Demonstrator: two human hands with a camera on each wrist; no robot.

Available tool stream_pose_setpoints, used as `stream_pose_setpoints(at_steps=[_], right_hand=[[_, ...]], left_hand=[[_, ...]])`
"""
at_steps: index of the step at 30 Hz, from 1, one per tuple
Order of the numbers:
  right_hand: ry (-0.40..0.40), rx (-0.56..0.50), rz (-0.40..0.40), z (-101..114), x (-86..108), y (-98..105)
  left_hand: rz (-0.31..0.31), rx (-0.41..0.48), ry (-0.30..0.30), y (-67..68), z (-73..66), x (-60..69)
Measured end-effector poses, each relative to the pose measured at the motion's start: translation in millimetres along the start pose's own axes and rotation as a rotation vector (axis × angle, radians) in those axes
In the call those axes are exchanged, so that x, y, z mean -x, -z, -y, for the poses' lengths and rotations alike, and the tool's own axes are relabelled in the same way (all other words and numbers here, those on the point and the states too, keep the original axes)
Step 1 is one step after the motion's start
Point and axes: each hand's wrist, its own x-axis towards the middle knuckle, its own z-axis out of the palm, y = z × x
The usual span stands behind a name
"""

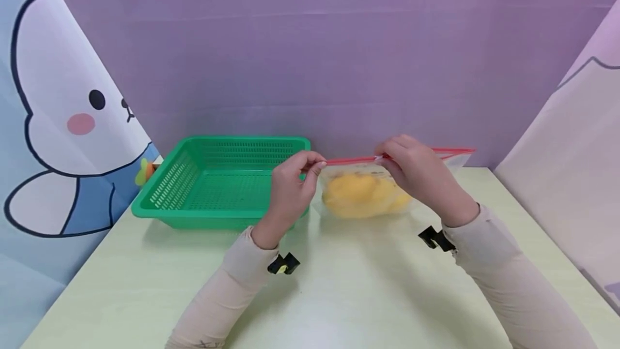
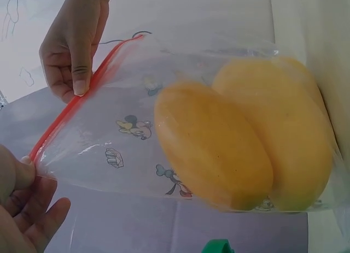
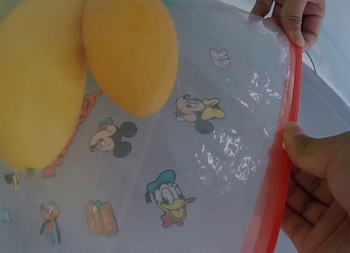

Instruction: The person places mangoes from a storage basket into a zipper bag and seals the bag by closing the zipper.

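A clear zip bag (image 3: 240, 154) printed with cartoon figures holds several yellow mangoes (image 2: 213, 146), which lie at its bottom on the table. Its red zip strip (image 1: 351, 161) runs along the top. My left hand (image 1: 295, 182) pinches the strip's left end between thumb and fingers. Further right along it, my right hand (image 1: 416, 168) pinches the strip, thumb pressed on the red edge in the right wrist view. Between the hands the strip is drawn straight. Beyond my right hand, the two red edges stand apart in the head view.
A green plastic basket (image 1: 220, 213) with slotted walls stands left of the bag, close by my left hand. The pale table (image 1: 339, 295) backs onto a purple cloth (image 1: 310, 58). Printed cartoon cloths (image 1: 53, 123) hang at the sides.
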Motion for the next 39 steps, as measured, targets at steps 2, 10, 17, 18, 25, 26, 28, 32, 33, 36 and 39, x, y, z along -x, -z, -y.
stream_pose_setpoints(at_steps=[2, 10, 17, 18, 25, 26, 28, 32, 33, 36, 39], right_hand=[[0.002, 0.007, -0.005, 0.0, 0.7, 1.0], [0.004, 0.035, -0.015, -2.2, 4.3, 4.1], [0.012, 0.042, -0.031, -4.7, 3.9, 4.9], [0.014, 0.043, -0.034, -5.3, 3.8, 5.0], [0.02, 0.047, -0.04, -9.4, 4.4, 6.9], [0.018, 0.048, -0.041, -10.2, 4.7, 7.1], [0.016, 0.047, -0.042, -11.0, 5.0, 7.5], [0.013, 0.046, -0.033, -11.5, 5.3, 8.3], [0.012, 0.047, -0.031, -11.5, 5.4, 8.6], [0.01, 0.05, -0.027, -11.6, 5.3, 9.5], [0.008, 0.053, -0.021, -12.2, 5.6, 10.1]], left_hand=[[0.001, 0.006, 0.011, 0.0, 0.0, 0.2], [0.018, 0.015, 0.028, 0.6, -1.8, 0.0], [0.007, 0.017, 0.023, 3.1, -3.2, -1.9], [0.004, 0.016, 0.02, 3.4, -3.2, -2.3], [0.011, 0.006, 0.023, 3.9, -1.2, -2.8], [0.012, 0.005, 0.024, 3.9, -0.9, -2.6], [0.014, 0.006, 0.026, 3.7, -0.4, -2.3], [0.012, 0.006, 0.019, 3.6, 0.8, -2.0], [0.012, 0.005, 0.017, 3.5, 1.0, -1.9], [0.012, 0.005, 0.015, 2.9, 1.7, -1.9], [0.012, 0.005, 0.016, 2.5, 1.7, -1.9]])
